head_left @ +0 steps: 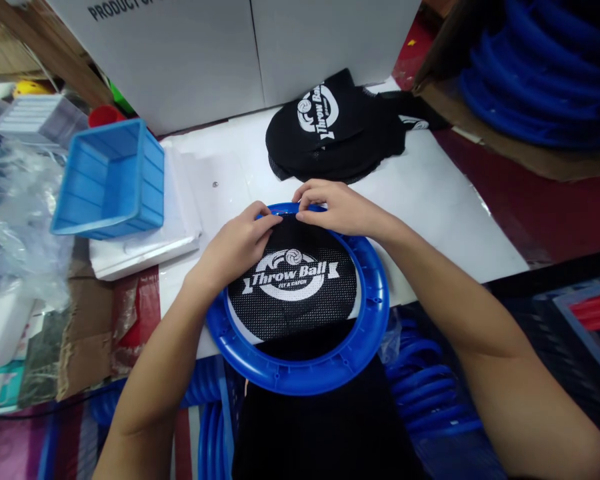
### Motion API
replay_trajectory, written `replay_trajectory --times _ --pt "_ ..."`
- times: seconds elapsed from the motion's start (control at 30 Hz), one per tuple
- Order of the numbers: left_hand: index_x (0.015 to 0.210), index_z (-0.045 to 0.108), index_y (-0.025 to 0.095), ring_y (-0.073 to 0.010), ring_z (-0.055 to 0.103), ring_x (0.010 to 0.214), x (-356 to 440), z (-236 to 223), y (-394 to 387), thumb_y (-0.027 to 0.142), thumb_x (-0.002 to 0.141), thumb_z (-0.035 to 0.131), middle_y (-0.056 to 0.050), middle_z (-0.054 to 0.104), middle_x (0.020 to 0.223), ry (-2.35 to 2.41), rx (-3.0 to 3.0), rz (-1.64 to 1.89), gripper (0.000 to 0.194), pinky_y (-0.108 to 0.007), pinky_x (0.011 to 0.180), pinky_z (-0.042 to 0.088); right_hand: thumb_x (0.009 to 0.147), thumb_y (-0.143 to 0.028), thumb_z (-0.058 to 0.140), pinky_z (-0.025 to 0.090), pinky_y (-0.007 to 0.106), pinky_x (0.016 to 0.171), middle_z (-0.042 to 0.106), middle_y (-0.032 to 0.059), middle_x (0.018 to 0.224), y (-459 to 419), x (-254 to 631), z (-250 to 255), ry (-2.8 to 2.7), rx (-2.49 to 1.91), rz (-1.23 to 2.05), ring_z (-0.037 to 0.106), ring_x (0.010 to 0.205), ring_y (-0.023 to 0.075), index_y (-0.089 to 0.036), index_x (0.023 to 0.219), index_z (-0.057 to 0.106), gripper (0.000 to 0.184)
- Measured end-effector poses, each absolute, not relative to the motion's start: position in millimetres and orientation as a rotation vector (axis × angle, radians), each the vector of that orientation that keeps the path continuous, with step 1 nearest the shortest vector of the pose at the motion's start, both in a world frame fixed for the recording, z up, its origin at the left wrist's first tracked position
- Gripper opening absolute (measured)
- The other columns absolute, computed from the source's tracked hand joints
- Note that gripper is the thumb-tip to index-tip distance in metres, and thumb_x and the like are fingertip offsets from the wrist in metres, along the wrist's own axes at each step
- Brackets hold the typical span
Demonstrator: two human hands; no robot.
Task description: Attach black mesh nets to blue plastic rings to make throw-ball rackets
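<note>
A blue plastic ring [375, 310] lies at the front edge of the white work surface, its near side reaching over the edge. Inside it is a round black mesh sheet [285, 317] printed "Throw Ball", its top edge against the ring's far rim. My left hand [240, 240] pinches the mesh edge at the far rim, left of centre. Beside it, my right hand [335, 208] has its fingers curled over the same rim, thumb and fingertips pressing on mesh and ring. White surface shows between mesh and ring on the lower left.
More black printed mesh sheets [330, 140] are piled behind the ring. A blue bin [110, 180] stands at left on white foam [145, 250]. A white carton [220, 60] closes off the back. Blue rings [540, 80] are stacked at right, and others [430, 380] below the table.
</note>
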State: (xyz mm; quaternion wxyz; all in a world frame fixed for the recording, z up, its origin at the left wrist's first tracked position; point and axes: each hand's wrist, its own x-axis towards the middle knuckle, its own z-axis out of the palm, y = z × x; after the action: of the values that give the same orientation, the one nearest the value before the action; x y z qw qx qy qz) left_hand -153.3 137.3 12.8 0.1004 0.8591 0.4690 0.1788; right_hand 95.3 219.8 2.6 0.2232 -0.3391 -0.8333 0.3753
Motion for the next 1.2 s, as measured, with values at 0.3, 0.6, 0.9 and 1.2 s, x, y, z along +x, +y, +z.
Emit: replay_trajectory --times 0.3,0.6,0.9,1.2 --pt "0.101 0.072 0.018 -0.0223 0.067 0.094 -121 40 106 0.041 0.097 0.078 -0.009 0.067 0.115 0.864 2.671 -0.107 0.024 -0.031 0.068 0.050 0.093 -0.030 0.072 0.051 0.044 0.101 0.073 0.0080 0.113 219 92 -5 -2.307 -0.870 0.935 0.068 0.108 0.0257 -0.022 0.084 0.072 0.012" --pt "0.112 0.071 0.018 -0.0219 0.069 0.094 -113 35 106 0.047 0.101 0.073 -0.009 0.064 0.118 0.978 2.469 -0.170 0.031 -0.030 0.063 0.046 0.096 -0.033 0.070 0.050 0.051 0.109 0.069 0.0108 0.127 210 100 8 -2.368 -0.884 0.836 0.065 0.121 0.0303 -0.023 0.091 0.072 0.012" --pt "0.125 0.069 0.017 -0.0262 0.069 0.105 -110 33 103 0.043 0.102 0.071 -0.013 0.063 0.130 0.946 2.478 -0.161 0.035 -0.033 0.069 0.053 0.096 -0.029 0.073 0.038 0.067 0.126 0.053 0.0118 0.163 204 116 13 -2.690 -0.772 0.783 0.038 0.156 0.0404 -0.024 0.106 0.082 0.014" --pt "0.124 0.069 0.020 -0.0226 0.070 0.096 -119 35 108 0.043 0.099 0.075 -0.009 0.065 0.130 0.870 2.448 -0.125 0.034 -0.031 0.068 0.053 0.090 -0.030 0.082 0.031 0.071 0.130 0.042 0.0106 0.173 203 123 14 -2.819 -0.854 0.862 0.026 0.165 0.0443 -0.027 0.128 0.077 0.038"
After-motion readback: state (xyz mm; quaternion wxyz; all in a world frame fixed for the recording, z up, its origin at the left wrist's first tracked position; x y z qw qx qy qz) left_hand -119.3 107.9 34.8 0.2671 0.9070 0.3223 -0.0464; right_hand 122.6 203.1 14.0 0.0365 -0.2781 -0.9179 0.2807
